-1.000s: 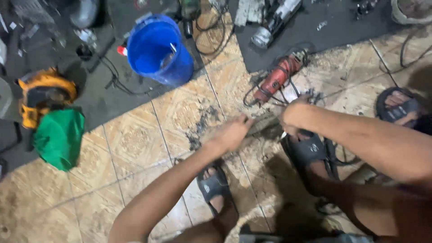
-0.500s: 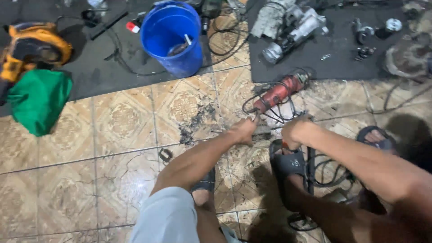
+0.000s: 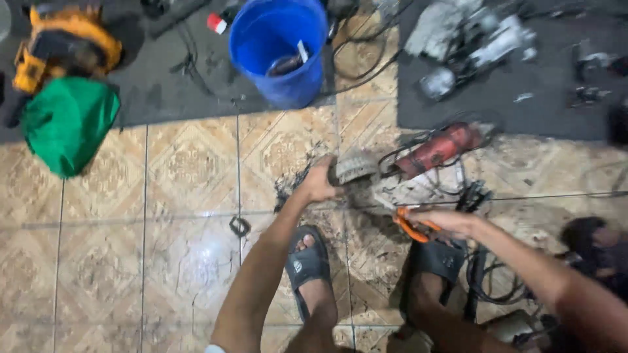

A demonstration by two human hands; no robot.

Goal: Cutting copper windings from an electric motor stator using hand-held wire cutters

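Gripping a round, grimy metal part (image 3: pixel 356 167), the left hand (image 3: pixel 318 183) has its fingers wrapped on the near edge; the part sits low over the tiled floor (image 3: pixel 163 216), above a patch of dark debris (image 3: pixel 294 186). Right hand (image 3: pixel 445 221) is clamped on orange-handled pliers (image 3: pixel 409 225), just right of the part. Red angle grinder (image 3: pixel 438 149) lies just beyond, cable tangled beside it. Both feet in dark sandals (image 3: pixel 307 268) below the hands. Blue bucket (image 3: pixel 278 49) stands upright on the dark mat (image 3: pixel 176 85); inside, a dark object with a white piece, too blurred to identify. Green bag (image 3: pixel 65 124) and yellow tool case (image 3: pixel 62 46) at far left.
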